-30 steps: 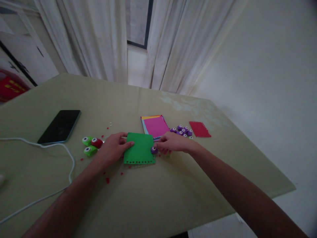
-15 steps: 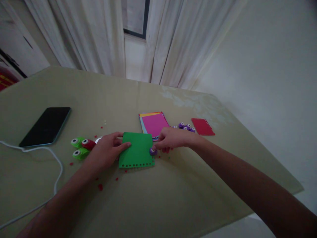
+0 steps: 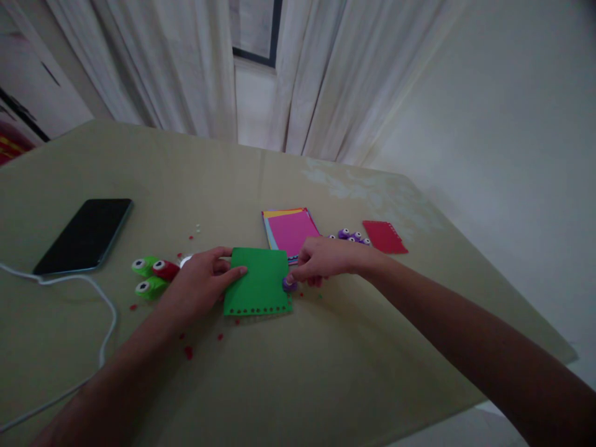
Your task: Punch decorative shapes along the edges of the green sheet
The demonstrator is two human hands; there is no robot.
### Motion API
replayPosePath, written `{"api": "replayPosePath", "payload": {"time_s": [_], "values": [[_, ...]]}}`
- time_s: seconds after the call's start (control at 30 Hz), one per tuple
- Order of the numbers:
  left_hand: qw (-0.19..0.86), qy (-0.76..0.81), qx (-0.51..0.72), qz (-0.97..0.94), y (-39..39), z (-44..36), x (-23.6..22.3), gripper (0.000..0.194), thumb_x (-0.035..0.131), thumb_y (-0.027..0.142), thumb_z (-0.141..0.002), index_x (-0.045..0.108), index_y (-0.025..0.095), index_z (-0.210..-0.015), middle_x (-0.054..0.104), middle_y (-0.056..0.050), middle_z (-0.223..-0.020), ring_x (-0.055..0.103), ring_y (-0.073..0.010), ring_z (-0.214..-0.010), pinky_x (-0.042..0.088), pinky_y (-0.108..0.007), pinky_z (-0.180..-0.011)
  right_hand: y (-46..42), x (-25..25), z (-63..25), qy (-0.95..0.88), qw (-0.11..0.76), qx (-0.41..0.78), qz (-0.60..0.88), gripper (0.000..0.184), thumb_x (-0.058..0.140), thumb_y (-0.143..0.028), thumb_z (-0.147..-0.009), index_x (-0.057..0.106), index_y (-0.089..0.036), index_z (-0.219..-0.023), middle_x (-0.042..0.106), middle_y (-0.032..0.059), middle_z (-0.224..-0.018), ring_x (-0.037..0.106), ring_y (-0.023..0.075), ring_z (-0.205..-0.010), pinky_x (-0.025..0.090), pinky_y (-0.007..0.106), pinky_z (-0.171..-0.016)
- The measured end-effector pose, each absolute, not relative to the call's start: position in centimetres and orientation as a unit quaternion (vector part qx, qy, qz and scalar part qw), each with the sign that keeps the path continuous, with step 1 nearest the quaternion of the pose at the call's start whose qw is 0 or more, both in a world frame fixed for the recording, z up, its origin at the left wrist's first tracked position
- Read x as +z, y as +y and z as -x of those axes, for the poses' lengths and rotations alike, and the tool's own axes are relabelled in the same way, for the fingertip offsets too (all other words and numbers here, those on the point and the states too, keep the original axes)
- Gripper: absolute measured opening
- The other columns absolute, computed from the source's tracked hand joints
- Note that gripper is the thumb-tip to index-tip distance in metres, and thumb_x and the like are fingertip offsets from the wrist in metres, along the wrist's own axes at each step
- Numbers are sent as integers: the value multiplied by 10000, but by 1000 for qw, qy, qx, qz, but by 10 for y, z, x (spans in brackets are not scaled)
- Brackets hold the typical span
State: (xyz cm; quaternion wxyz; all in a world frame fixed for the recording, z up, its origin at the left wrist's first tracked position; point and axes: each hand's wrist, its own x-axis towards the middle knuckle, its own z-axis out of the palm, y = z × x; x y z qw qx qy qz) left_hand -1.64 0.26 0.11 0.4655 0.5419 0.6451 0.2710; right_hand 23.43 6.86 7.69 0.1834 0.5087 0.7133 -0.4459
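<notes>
Well, the green sheet, holes dotting its near edge, is pinched in the left hand, a pink-topped stack just beyond, and the curled right hand holds a purple punch at the sheet's right edge.

No lettering, brand or number can be read anywhere in view. The nearest thing to writing is a patch of yellow marks on a red object cut off by the left edge (whether they are characters, the blur does not let one tell). Of signs, the two green punches and the red punch beside them each bear a dark figure on a white round end, its exact shape too small to name. The purple punches near the red card carry similar dark spots on white ends, equally unclear.
</notes>
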Motion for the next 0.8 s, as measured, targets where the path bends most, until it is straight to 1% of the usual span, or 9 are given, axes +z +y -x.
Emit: {"api": "replayPosePath", "payload": {"time_s": [0.23,0.4,0.6,0.7,0.8], "values": [[451,650,274,-547,3,18,-5,598,741,553,-749,666,162,-1195,798,-78,-819,735,-282,-707,520,-338,-563,68,84,-231,720,199,-432,-506,338,785,-439,-871,705,-161,-696,702,31,-666,652,141,-618,461,231,-578],[454,644,281,-548,3,19,-7,584,749,554,-757,665,176,-1193,810,-80,-852,757,-292,-768,538,-345,-605,70,82,-232,725,202,-420,-508,341,786,-442,-868,701,-165,-689,713,32,-686,655,148,-627,462,243,-581],[463,638,275,-550,3,19,-7,580,735,551,-773,657,171,-1204,822,-95,-888,768,-298,-772,548,-353,-603,70,83,-230,733,217,-400,-506,344,774,-447,-871,711,-163,-688,728,45,-694,661,156,-629,457,250,-577],[468,639,280,-542,3,19,-6,571,745,544,-759,671,181,-1193,826,-97,-910,776,-307,-804,558,-359,-628,71,84,-227,729,230,-393,-510,331,770,-435,-868,709,-166,-685,725,46,-681,662,159,-624,457,253,-578],[462,643,279,-543,4,18,-6,557,748,543,-741,684,189,-1167,821,-84,-876,772,-303,-789,547,-349,-618,73,83,-223,714,243,-405,-518,303,783,-402,-856,704,-167,-681,719,43,-681,659,157,-623,468,255,-581]]}}
